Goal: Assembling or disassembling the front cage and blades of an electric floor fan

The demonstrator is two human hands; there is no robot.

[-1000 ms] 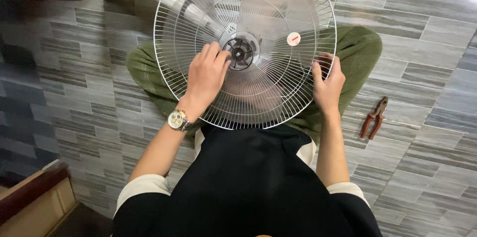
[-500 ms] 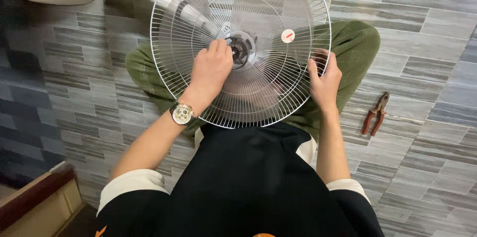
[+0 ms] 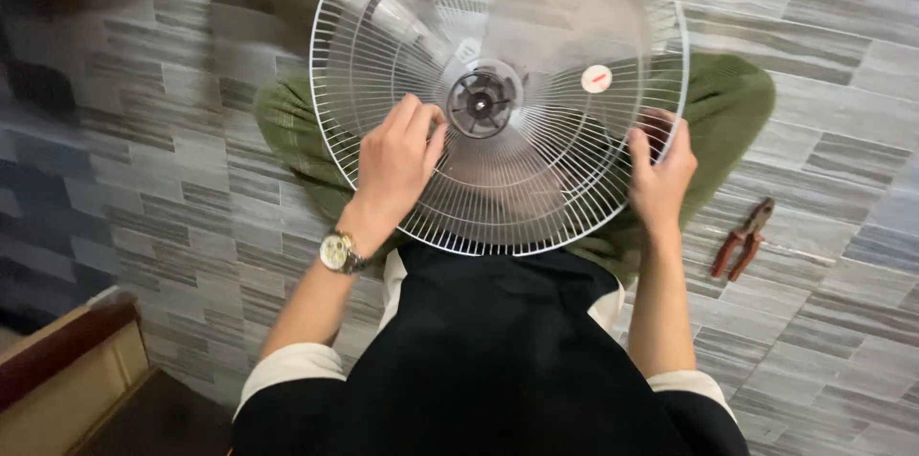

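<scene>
Left hand [image 3: 400, 161] curled, fingertips pressed on wire fan grille [image 3: 536, 188] beside hub [image 3: 481, 103], at its 8 o'clock. Grille resting over lap. Right hand [image 3: 661, 169] gripping rim at 4 o'clock. Red-handled pliers [image 3: 742, 239] on tiled floor [image 3: 842, 322], far right.

Pliers [image 3: 742, 239]: red-handled, on the floor tiles at my 3 o'clock.
Floor [image 3: 172, 169]: grey streaked tiles.
Wooden furniture [image 3: 67, 379]: brown corner, at my 8 o'clock.

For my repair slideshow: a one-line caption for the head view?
Left hand by the hub of a wire fan guard, right hand gripping its rim.
</scene>
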